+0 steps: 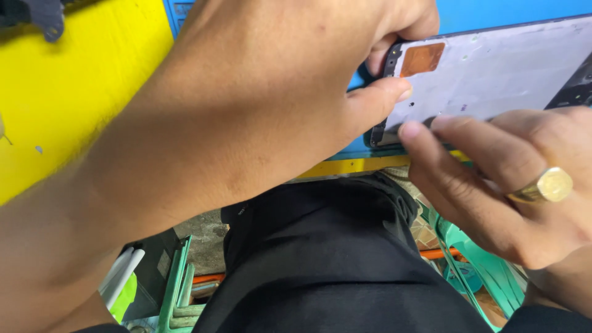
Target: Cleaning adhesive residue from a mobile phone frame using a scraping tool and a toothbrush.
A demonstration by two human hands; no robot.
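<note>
A flat phone frame panel [499, 71], pale grey inside with a dark rim and a copper-coloured patch at its near-left corner, lies on a blue mat [493, 9]. My left hand [271, 92] pinches that left end between thumb and fingers. My right hand [499, 179], wearing a gold ring, has its fingertips pressed along the panel's front edge. Whether a small tool is under those fingers cannot be seen.
The yellow tabletop [68, 92] spreads to the left, with a dark metal part [43, 18] at its far corner. Below the table edge are my lap in black cloth [320, 259], a green plastic stool [481, 265] and green crates [179, 290] on the floor.
</note>
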